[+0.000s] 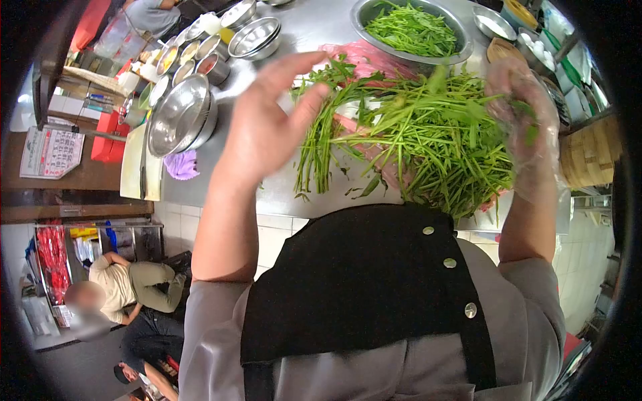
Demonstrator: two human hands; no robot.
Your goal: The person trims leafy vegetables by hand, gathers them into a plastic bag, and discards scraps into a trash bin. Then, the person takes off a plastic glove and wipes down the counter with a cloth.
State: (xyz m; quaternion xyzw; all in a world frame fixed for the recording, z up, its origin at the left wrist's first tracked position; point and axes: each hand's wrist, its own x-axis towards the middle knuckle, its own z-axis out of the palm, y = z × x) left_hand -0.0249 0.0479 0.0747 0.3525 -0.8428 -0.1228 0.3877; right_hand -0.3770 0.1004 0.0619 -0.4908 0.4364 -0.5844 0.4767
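A big heap of leafy green stems lies on the steel table right in front of me, with a smaller bunch drooping on its left side. My left hand is bare and hovers at the left of that bunch, its thumb and fingers spread with nothing between them. A clear plastic glove covers my right hand, at the heap's right edge. Its fingers are curled, and bits of leafy greens show at the palm. Beneath the stems, pink plastic sticks out. Behind the heap, a metal basin holds cut greens.
Stacked steel bowls stand at the left, near a purple cloth and a knife on a pale cutting board. Small containers fill the back left. Bowls and a bamboo steamer are at the right. Two people are at lower left.
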